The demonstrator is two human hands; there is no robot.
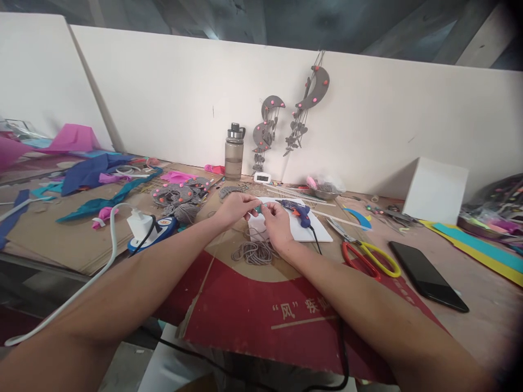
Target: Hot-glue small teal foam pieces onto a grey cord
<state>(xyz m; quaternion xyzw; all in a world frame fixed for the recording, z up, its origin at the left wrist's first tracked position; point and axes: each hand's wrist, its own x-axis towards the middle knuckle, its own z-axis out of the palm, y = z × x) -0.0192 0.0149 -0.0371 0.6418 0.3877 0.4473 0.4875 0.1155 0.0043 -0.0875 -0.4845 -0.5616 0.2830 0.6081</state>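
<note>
Bottle [234,152] part-filled with liquid [233,169]. Left hand [236,209] and right hand [278,224] pinch small teal piece [258,208], nearly closed; long axis indiscernible.

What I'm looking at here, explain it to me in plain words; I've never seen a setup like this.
There is no machine here. The one picture comes from a camera worn on a person's head, looking forward and down, so the two forearms reach in from below. The left hand and right hand hold a small teal piece between their fingertips. Its details are too small to tell. Beside the right hand, a blue glue gun lies on a white sheet. Nearer the camera is a coil of grey cord on cardboard. To the right lie scissors and a black phone. Behind, grey moon-shaped ornaments hang against a white panel.
</note>
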